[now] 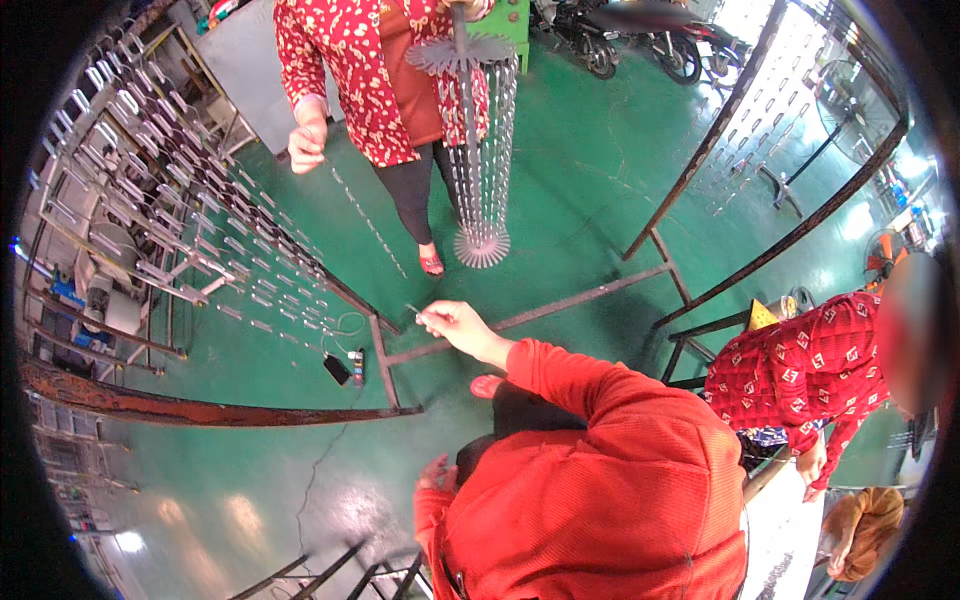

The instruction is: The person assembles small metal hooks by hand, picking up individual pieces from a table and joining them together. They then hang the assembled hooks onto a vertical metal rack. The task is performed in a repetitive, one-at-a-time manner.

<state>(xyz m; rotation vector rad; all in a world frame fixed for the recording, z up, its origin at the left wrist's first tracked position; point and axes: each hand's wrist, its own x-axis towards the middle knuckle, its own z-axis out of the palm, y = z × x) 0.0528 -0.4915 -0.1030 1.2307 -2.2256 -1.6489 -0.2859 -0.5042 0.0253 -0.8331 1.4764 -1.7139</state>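
My right hand (458, 328) reaches forward over the green floor, thumb and fingers pinched on a small thin metal piece (412, 308). Lower down, my left hand (437, 474) is beside my dark-trousered leg, its fingers loosely apart and nothing visible in them. Just beyond my right hand hangs a thin chain of small metal links (365, 218), its upper end in the hand (307, 145) of a person in a patterned red top. That person's other hand is near the top of an upright rack (485, 150) with toothed discs and hanging metal strands.
To the left, a rusty frame (220, 408) carries rows of metal links (200, 210). A second frame (710, 150) stands at the right. A phone (336, 371) lies on the floor. Two people sit at the right by a white table (785, 525); motorbikes (660, 45) are parked behind.
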